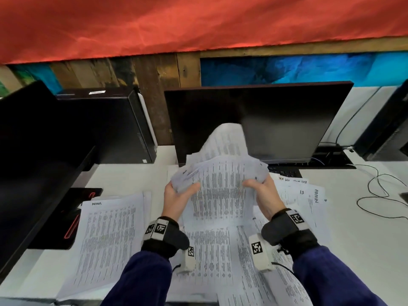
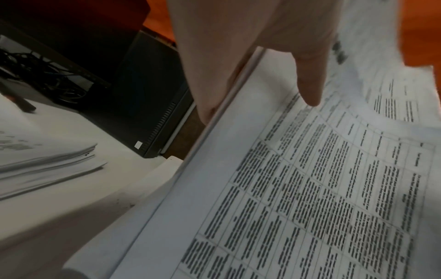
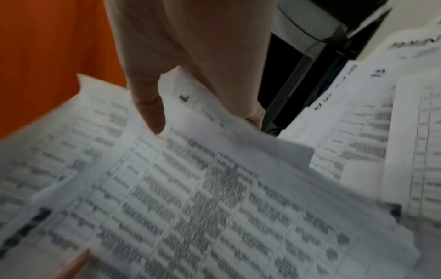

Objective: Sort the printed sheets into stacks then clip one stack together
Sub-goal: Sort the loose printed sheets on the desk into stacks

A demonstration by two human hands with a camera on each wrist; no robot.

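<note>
A thick bundle of printed sheets (image 1: 220, 188) is raised above the desk, its top sheets curling up towards the monitor. My left hand (image 1: 180, 194) grips the bundle's left edge, thumb (image 2: 310, 81) on the top page and fingers underneath. On the other side my right hand (image 1: 262, 193) holds the bundle's right edge, thumb (image 3: 149, 111) on top. The bundle (image 2: 298, 188) shows tables of dark text, and looks blurred in the right wrist view (image 3: 190, 188). A sorted stack (image 1: 108, 239) lies on the left, another fanned pile (image 1: 309, 195) on the right. No clip is visible.
A dark monitor (image 1: 276, 120) stands just behind the raised sheets, with a black computer tower (image 1: 123, 127) to its left and another black screen (image 1: 28, 151) at the far left. Cables (image 1: 379, 195) trail over the white desk (image 1: 364, 250) on the right. More sheets (image 1: 212, 261) lie below my wrists.
</note>
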